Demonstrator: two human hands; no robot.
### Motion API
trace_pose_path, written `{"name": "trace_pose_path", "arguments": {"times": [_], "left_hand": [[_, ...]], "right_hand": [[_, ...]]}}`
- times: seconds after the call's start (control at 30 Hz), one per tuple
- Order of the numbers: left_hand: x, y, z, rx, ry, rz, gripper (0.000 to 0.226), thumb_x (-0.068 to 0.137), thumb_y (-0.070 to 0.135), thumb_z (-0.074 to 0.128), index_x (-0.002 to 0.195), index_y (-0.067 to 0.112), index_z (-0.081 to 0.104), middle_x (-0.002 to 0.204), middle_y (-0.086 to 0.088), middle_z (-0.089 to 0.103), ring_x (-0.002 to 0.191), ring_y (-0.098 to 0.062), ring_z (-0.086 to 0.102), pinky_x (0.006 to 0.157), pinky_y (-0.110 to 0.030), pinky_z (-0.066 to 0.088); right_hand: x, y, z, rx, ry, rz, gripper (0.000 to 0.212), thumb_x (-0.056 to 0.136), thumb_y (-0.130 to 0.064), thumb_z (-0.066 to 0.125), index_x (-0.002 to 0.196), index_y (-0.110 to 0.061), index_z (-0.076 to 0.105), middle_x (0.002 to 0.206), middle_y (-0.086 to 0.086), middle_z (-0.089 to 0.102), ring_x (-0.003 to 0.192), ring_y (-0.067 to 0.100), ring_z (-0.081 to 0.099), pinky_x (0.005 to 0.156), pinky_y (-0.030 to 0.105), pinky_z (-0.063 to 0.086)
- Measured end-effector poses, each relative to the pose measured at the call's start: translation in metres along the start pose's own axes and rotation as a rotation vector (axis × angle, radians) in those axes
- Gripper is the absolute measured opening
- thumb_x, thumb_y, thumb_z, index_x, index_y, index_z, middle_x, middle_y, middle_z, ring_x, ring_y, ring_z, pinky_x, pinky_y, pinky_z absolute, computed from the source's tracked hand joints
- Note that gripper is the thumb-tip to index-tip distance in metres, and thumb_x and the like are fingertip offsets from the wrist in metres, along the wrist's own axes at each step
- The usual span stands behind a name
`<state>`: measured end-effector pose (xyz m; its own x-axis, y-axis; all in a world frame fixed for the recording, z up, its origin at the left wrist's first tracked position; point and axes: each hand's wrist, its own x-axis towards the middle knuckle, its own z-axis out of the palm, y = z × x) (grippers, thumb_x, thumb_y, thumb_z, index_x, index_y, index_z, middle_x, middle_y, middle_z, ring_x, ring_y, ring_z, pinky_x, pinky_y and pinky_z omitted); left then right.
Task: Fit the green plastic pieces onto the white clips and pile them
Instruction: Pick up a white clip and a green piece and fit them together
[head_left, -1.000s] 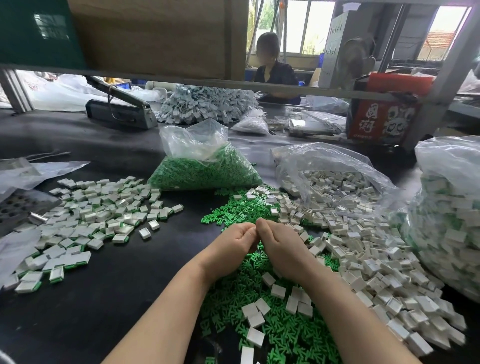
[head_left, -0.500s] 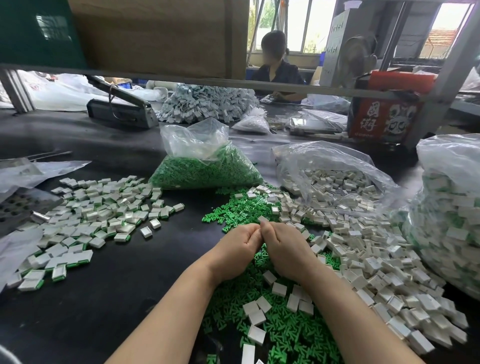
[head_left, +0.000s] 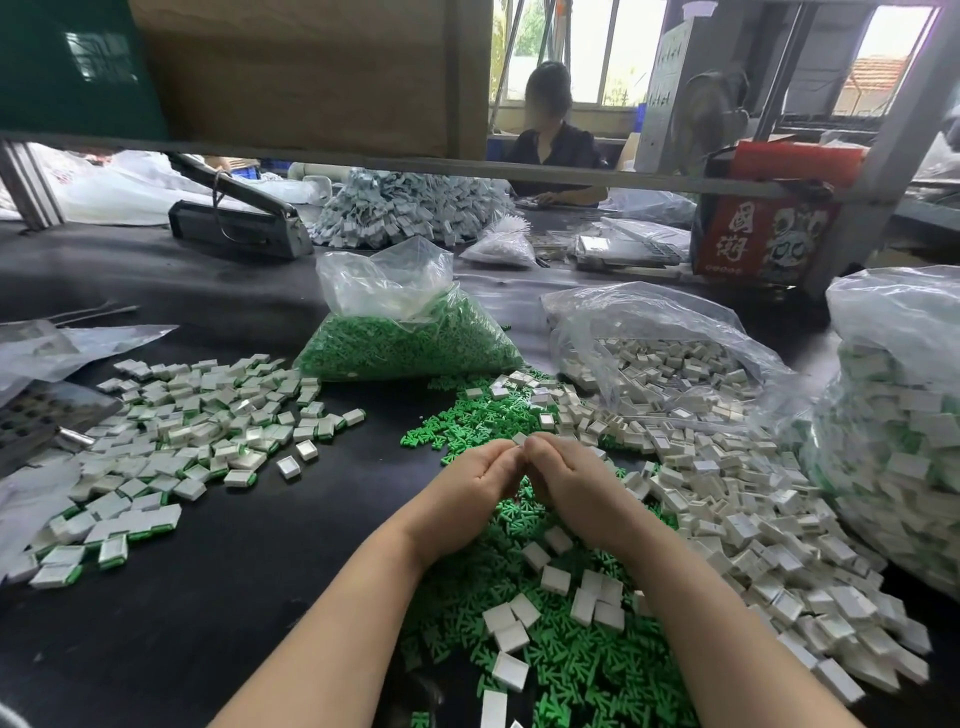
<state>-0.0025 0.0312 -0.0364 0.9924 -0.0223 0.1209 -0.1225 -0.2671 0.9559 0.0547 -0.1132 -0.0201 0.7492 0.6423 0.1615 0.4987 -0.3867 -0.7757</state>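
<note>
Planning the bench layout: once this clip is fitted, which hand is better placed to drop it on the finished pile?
Left, probably. The finished pile lies on the left hand's side across bare table; the right hand would cross over. Both pinch one white clip.

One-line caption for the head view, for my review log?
Both hands meet over loose green pieces and white clips; assembled pile lies left.

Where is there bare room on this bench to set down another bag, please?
Bare black mat lies between the finished pile and the left forearm, and behind that pile up to the sealer. Around both hands, loose green pieces and white clips crowd everything rightward.
</note>
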Motion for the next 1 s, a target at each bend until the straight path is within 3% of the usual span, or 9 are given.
{"name": "trace_pose_path", "arguments": {"times": [0.13,0.23,0.4,0.6,0.73,1.0], "left_hand": [[0.000,0.000,-0.005,-0.111,0.025,0.003,0.029,0.096,0.037,0.043,0.083,0.013,0.051,0.073,0.006,0.044,0.069,-0.007,0.040,0.071,-0.021,0.038],[-0.002,0.003,-0.007,-0.131,0.022,0.026,0.029,0.102,0.034,0.042,0.085,0.011,0.049,0.074,0.001,0.042,0.067,-0.006,0.040,0.068,-0.016,0.040],[-0.005,0.009,-0.008,-0.134,-0.008,0.039,0.032,0.104,0.033,0.042,0.083,0.010,0.050,0.076,-0.006,0.037,0.068,-0.012,0.035,0.068,-0.024,0.033],[-0.008,0.010,-0.012,-0.201,-0.006,0.002,0.029,0.095,0.037,0.048,0.081,0.012,0.052,0.074,-0.002,0.039,0.074,-0.019,0.033,0.077,-0.034,0.031],[-0.008,0.010,-0.012,-0.143,-0.036,-0.001,0.029,0.095,0.034,0.043,0.069,0.022,0.044,0.066,0.005,0.037,0.064,-0.014,0.032,0.063,-0.025,0.030],[-0.008,0.013,-0.011,-0.150,-0.072,0.015,0.026,0.092,0.030,0.042,0.069,0.018,0.039,0.063,0.007,0.034,0.059,-0.010,0.030,0.056,-0.015,0.031]], "right_hand": [[0.002,0.001,-0.010,0.306,0.085,0.014,0.038,0.103,-0.017,0.042,0.065,-0.013,0.043,0.057,-0.003,0.040,0.052,0.012,0.033,0.050,0.026,0.030],[0.000,0.000,-0.019,0.451,0.109,-0.020,0.038,0.102,-0.020,0.045,0.065,-0.011,0.049,0.054,-0.002,0.038,0.049,0.012,0.030,0.048,0.024,0.025],[0.000,-0.006,-0.017,0.327,0.058,-0.070,0.037,0.100,-0.021,0.051,0.066,-0.009,0.060,0.051,-0.003,0.039,0.048,0.010,0.032,0.047,0.022,0.026],[-0.002,-0.010,-0.016,0.349,-0.024,-0.001,0.040,0.104,-0.012,0.036,0.065,-0.011,0.043,0.055,-0.004,0.036,0.052,0.010,0.030,0.054,0.026,0.026],[-0.002,-0.010,-0.015,0.394,-0.054,0.011,0.042,0.103,-0.010,0.037,0.062,-0.014,0.037,0.054,-0.006,0.033,0.049,0.008,0.028,0.051,0.021,0.026],[-0.001,-0.009,-0.014,0.386,-0.143,0.017,0.041,0.103,-0.012,0.040,0.062,-0.013,0.038,0.055,-0.005,0.034,0.048,0.006,0.030,0.050,0.019,0.028]]}}
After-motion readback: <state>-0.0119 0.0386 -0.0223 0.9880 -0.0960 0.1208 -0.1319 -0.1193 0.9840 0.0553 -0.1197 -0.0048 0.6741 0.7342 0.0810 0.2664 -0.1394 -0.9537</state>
